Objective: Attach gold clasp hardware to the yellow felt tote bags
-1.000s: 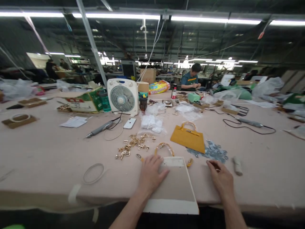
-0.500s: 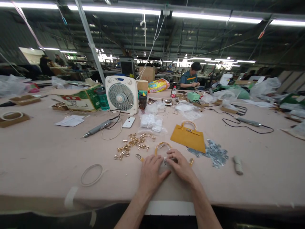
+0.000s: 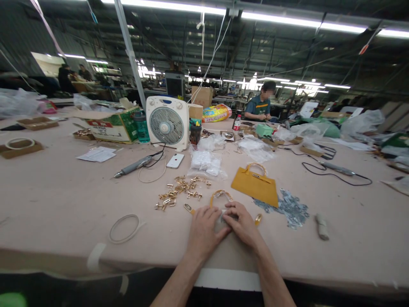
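Observation:
A handbag piece with a yellow handle (image 3: 221,192) lies on the table, its greyish side up. Yellow straps with gold-coloured ends stick out on both sides, the left strap (image 3: 189,208) and the right strap (image 3: 258,219). My left hand (image 3: 204,230) lies flat over the piece with its fingers stretched forward. Fingers bent and drawn together, my right hand (image 3: 242,222) works at the piece just below the handle; what is in its fingertips is too small to tell. Both hands cover most of the piece.
Gold-coloured metal fittings (image 3: 179,189) lie beyond my left hand. A yellow handbag (image 3: 255,185) rests by a heap of silvery metal pieces (image 3: 292,209). Farther off are a corded tool (image 3: 132,166), a phone (image 3: 175,160), a fan (image 3: 168,123) and a seated co-worker (image 3: 258,106).
The view has shifted a little, so the scene sits slightly farther right. My right fingers have drawn in a bit closer to my left hand; the left hand stays flat on the piece.

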### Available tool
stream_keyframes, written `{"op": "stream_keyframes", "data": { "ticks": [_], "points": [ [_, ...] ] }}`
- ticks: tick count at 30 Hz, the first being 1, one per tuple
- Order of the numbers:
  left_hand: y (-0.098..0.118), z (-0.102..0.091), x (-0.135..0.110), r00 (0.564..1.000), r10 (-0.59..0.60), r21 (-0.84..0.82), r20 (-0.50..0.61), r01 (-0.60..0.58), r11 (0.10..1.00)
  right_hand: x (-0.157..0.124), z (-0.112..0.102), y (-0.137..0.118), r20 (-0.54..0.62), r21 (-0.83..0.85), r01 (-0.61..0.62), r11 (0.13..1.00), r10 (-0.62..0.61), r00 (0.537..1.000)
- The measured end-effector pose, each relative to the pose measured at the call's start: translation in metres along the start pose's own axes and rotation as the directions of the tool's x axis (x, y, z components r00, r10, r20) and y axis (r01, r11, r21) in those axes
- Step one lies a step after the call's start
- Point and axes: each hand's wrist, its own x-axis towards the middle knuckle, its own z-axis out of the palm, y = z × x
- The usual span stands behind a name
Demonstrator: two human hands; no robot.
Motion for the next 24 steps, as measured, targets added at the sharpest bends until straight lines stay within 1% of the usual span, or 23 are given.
{"op": "stream_keyframes", "data": {
  "ticks": [6,9,12,15,18,19,20,21,22,24],
  "points": [
    [0.001,-0.002,0.001,1.000,-0.004,-0.002,0.011,0.004,1.000,-0.003,-0.001,0.002,-0.019,-0.059,0.018,0.998,-0.019,1.000],
    [0.001,-0.002,0.002,1.000,-0.020,0.026,0.024,0.020,0.999,-0.001,-0.002,0.001,-0.027,-0.057,-0.002,0.998,0.000,1.000],
    [0.002,-0.001,0.003,0.999,-0.012,0.061,0.038,0.009,0.998,-0.003,-0.003,-0.005,-0.045,-0.058,-0.015,0.998,0.012,0.999],
    [0.002,0.004,0.005,0.999,0.005,0.093,0.036,-0.008,0.996,-0.011,-0.006,-0.013,-0.105,-0.047,0.037,0.998,-0.042,0.994],
    [-0.002,0.012,0.008,0.999,0.024,0.106,0.029,-0.027,0.994,-0.019,-0.017,-0.014,-0.201,0.053,0.111,0.992,-0.099,0.975],
    [-0.003,0.016,0.009,0.999,0.027,0.110,0.028,-0.030,0.993,-0.020,-0.024,-0.010,-0.264,0.103,0.120,0.988,-0.089,0.960],
    [-0.005,0.018,0.010,0.999,0.030,0.115,0.026,-0.033,0.993,-0.021,-0.032,-0.004,-0.346,0.147,0.116,0.982,-0.059,0.936],
    [-0.006,0.020,0.011,0.999,0.033,0.121,0.025,-0.035,0.992,-0.023,-0.043,0.004,-0.440,0.179,0.099,0.979,-0.010,0.898],
    [-0.007,0.022,0.011,0.999,0.036,0.128,0.025,-0.039,0.991,-0.024,-0.055,0.014,-0.541,0.189,0.062,0.980,0.051,0.839],
    [-0.008,0.024,0.011,0.999,0.039,0.141,0.026,-0.042,0.989,-0.028,-0.082,0.038,-0.700,0.166,-0.052,0.985,0.154,0.697]
  ]
}}
